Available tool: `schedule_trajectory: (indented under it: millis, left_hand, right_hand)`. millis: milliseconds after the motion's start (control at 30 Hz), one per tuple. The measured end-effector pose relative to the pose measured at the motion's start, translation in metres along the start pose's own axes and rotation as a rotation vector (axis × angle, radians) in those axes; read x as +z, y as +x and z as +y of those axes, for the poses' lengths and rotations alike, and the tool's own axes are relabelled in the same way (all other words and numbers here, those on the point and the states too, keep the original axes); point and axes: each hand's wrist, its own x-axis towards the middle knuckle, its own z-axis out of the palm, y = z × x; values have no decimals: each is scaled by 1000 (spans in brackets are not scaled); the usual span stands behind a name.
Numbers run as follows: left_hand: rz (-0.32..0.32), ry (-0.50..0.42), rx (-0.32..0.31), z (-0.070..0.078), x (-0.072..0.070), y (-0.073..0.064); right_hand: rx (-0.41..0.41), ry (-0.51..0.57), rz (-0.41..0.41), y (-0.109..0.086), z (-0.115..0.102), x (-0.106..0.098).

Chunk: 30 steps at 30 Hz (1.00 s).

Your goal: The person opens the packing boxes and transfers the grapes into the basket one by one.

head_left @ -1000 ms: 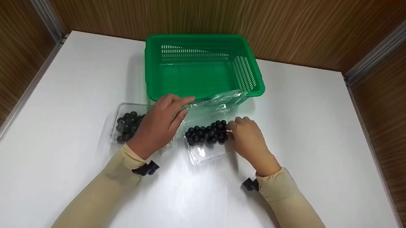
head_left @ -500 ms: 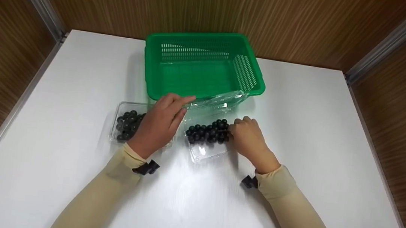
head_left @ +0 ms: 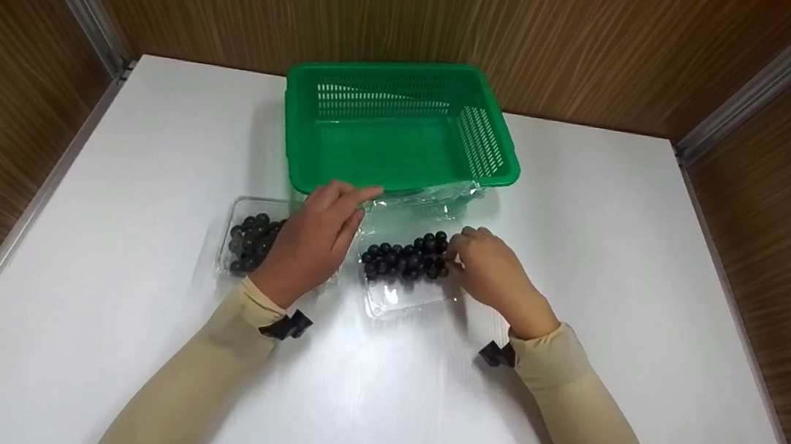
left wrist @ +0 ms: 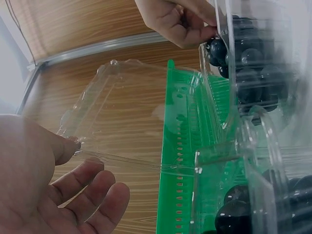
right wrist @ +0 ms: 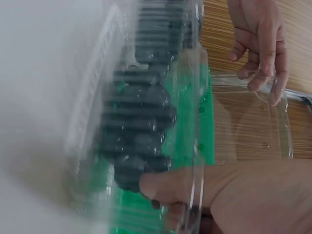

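Note:
A bunch of dark grapes (head_left: 406, 261) lies in a clear plastic clamshell box (head_left: 416, 301) in front of the green basket. Its transparent lid (head_left: 431, 196) is raised, leaning toward the basket's front. My left hand (head_left: 313, 235) pinches the lid's edge between thumb and index finger, the other fingers loose, as the left wrist view shows. At the right end of the bunch, my right hand (head_left: 490, 269) pinches the grapes with curled fingers. In the right wrist view its thumb (right wrist: 161, 187) presses against the lowest grapes, while its other fingers are mostly hidden by the box wall.
A second clear box (head_left: 229, 234) with dark grapes (head_left: 250, 240) stands at the left, partly under my left forearm and hand. Behind both boxes is the green basket (head_left: 381, 147), with bare floor showing inside. Wood-grain panels (head_left: 417, 11) enclose the white table (head_left: 362, 402).
My right hand has shifted slightly to the right at the end of the bunch. The raised lid sits a little lower. My left hand has hardly moved.

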Motion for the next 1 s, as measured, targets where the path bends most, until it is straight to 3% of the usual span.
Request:
schedule_trajectory:
  millis: [167, 333, 733, 1000]
  left_hand:
    - [10, -2, 4, 0, -1, 1]
    - [13, 14, 5, 0, -2, 1]
    - [16, 32, 6, -2, -5, 3]
    - [12, 44, 8, -2, -4, 2]
  right_hand:
    - [-51, 19, -28, -2, 1, -7]
    - [-38, 25, -8, -4, 0, -13]
    - [-86, 69, 232, 2, -4, -11]
    - [-155, 90, 338, 1, -8, -15]
